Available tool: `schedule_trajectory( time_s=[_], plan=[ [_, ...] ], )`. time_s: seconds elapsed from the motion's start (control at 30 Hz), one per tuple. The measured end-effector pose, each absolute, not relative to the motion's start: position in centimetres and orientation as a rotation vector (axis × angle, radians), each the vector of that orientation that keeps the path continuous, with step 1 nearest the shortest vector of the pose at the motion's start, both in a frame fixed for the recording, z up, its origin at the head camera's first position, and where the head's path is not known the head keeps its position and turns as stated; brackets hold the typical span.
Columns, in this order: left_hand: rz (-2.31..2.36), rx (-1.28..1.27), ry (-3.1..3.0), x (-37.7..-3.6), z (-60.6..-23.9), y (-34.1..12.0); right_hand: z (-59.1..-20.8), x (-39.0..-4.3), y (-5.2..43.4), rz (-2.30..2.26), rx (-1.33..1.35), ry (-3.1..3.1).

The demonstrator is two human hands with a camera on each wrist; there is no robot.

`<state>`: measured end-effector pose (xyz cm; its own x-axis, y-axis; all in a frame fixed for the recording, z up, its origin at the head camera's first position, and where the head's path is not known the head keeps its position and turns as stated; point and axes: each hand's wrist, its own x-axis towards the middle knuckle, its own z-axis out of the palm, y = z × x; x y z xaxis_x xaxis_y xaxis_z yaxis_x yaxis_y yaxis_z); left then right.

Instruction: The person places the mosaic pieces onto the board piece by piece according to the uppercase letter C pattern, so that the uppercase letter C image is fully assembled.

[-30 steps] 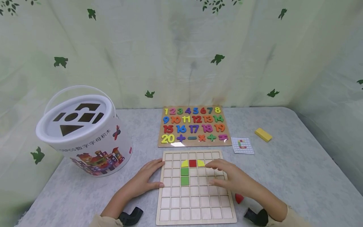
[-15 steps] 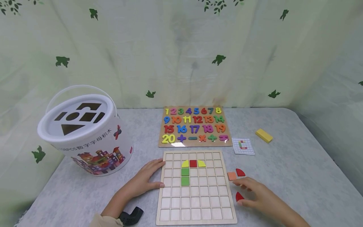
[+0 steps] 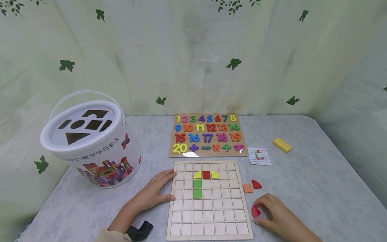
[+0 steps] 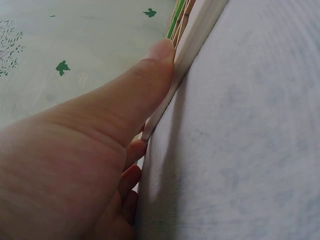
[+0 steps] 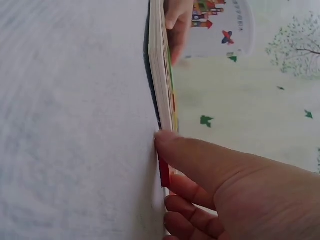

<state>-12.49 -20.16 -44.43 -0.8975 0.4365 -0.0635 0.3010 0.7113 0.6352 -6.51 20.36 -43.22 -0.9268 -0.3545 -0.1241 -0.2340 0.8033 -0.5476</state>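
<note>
Beside the wooden grid board, my right hand pinches a red quarter-circle tile between thumb and forefinger. The right wrist view shows the red tile edge-on, low against the table. My left hand rests along the board's left edge, thumb and fingertips touching it. On the board sit two yellow quarter-circle tiles with a red square tile between them. Two green square tiles run down below the left yellow one.
Right of the board lie an orange square tile and another red quarter-circle tile. Behind are a number puzzle, a pattern card and a yellow block. A white lidded bucket stands at left.
My right hand has moved from over the board's right side down to the nearer red quarter-circle tile and now pinches it. The left hand has stayed at the board's edge.
</note>
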Motion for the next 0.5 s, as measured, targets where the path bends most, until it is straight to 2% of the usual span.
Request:
schedule_trajectory(
  time_s=[0.13, 0.37, 0.5],
  plan=[
    [0.956, 0.596, 2.707, -12.5, -44.3, -20.2, -43.1, -6.5, 20.0, -0.799, -0.473, 2.792],
    [0.959, 0.626, 2.715, -12.5, -44.4, -20.2, -42.1, -6.7, 19.3, -0.868, -0.275, 2.782],
    [0.957, 0.637, 2.717, -12.5, -44.4, -20.3, -41.3, -6.8, 19.0, -0.958, -0.438, 2.843]
  ],
)
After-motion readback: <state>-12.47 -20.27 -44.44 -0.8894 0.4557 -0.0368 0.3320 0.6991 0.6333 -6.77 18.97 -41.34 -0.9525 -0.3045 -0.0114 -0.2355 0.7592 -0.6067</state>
